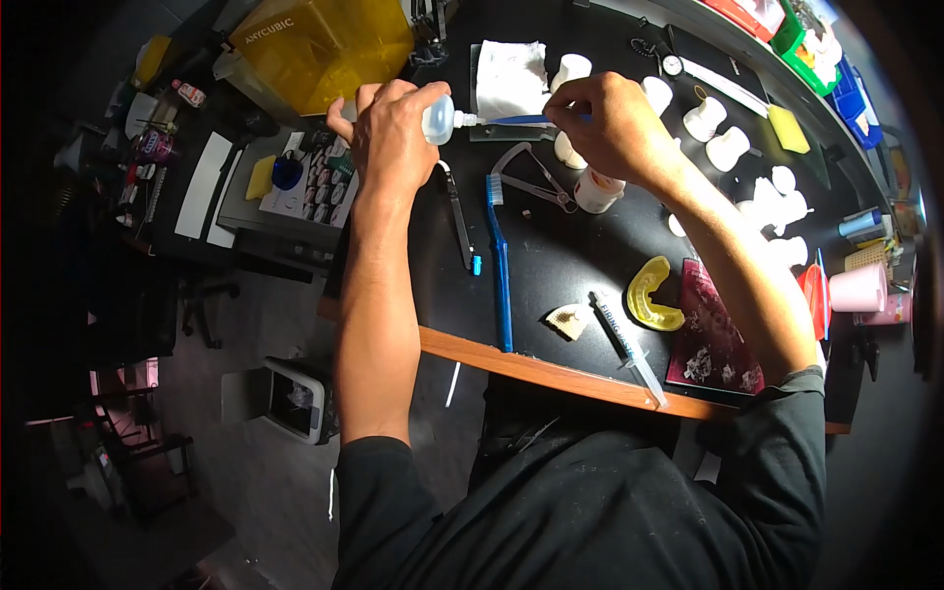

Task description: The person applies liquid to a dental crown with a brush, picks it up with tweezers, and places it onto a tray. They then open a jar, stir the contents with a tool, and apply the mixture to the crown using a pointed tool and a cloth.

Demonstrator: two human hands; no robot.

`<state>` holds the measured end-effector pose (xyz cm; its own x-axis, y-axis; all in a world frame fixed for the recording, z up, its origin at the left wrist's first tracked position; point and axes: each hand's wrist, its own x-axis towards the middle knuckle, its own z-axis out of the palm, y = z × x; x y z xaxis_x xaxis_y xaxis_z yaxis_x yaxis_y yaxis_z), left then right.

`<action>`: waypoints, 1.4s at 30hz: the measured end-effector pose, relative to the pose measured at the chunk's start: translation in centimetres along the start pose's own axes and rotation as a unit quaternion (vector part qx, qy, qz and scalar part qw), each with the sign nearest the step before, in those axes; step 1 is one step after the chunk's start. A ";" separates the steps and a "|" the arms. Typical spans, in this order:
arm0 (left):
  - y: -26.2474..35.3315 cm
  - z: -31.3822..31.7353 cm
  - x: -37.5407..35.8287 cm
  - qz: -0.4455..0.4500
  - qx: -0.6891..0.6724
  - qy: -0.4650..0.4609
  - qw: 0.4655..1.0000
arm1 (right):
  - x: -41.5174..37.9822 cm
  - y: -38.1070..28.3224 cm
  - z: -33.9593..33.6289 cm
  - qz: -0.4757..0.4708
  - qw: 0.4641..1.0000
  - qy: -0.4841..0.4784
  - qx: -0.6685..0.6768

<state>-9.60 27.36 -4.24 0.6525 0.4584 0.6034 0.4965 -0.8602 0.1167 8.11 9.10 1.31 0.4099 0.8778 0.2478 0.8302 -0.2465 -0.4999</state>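
My left hand (391,136) is wrapped round a translucent squeeze bottle (438,122), tipped sideways with its white nozzle toward the right. Facing it, my right hand (612,123) pinches a thin tool with a blue handle (521,120), whose light end meets the nozzle. Just below my right hand stands a white jar (598,194). A metal caliper (531,177) lies to its left. Further left, a blue toothbrush (503,280) points bristles away from me. Behind the two hands is a folded white tissue (510,79).
Near the wooden edge (521,368) lie a labelled syringe (627,342), a beige dental piece (569,320), a yellow arch-shaped piece (651,295) and a red sheet (703,329). Several white jars (728,149) stand at right. A yellow printer cover (329,54) rises behind my left hand.
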 end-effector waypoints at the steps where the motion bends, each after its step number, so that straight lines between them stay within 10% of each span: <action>1: 0.0 0.0 0.0 0.005 0.007 0.004 1.000 | 0.0 0.0 0.0 0.000 1.000 0.000 0.001; 24: -1.4 0.5 0.7 -0.059 -0.100 0.106 0.988 | -1.5 -1.7 -1.2 0.024 0.999 -0.021 0.015; 32: -1.8 1.2 0.8 -0.097 -0.111 0.112 0.983 | -3.6 -5.0 0.3 0.167 0.977 -0.046 0.121; 42: -1.1 0.8 0.9 -0.066 -0.141 0.139 0.978 | -4.2 -4.7 4.5 0.008 0.994 0.063 -0.088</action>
<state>-9.09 28.88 -4.45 0.3928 0.5257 0.7546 0.3626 -0.8426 0.3982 0.79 8.37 -1.09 0.4577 0.8176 0.3492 0.8722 -0.3367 -0.3548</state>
